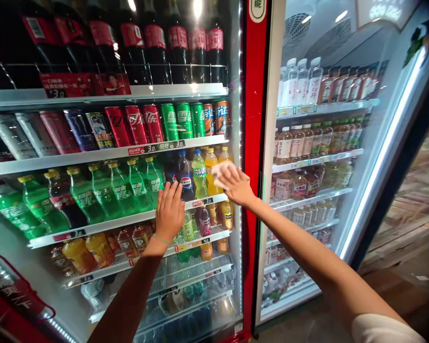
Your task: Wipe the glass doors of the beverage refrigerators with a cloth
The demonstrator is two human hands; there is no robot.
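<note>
My left hand (169, 212) lies flat against the glass door of a drinks fridge, palm forward, fingers stretched upward, a thin band at its wrist. It holds nothing. Higher and to the right, my right hand (240, 186) presses a crumpled pale cloth (219, 172) to the same glass near the red door frame (255, 95). Part of the cloth is hidden under the fingers. Behind the glass, close to my hands, stand a Pepsi bottle (186, 183), a yellow-green soda bottle (199, 176) and an orange drink bottle (210, 162).
Fridge shelves hold large cola bottles (178, 40), soda cans (146, 125) and green soda bottles (119, 190). On the right stands a second glass-front fridge with water bottles (314, 83). Brown cardboard (389, 290) lies on the floor beyond it.
</note>
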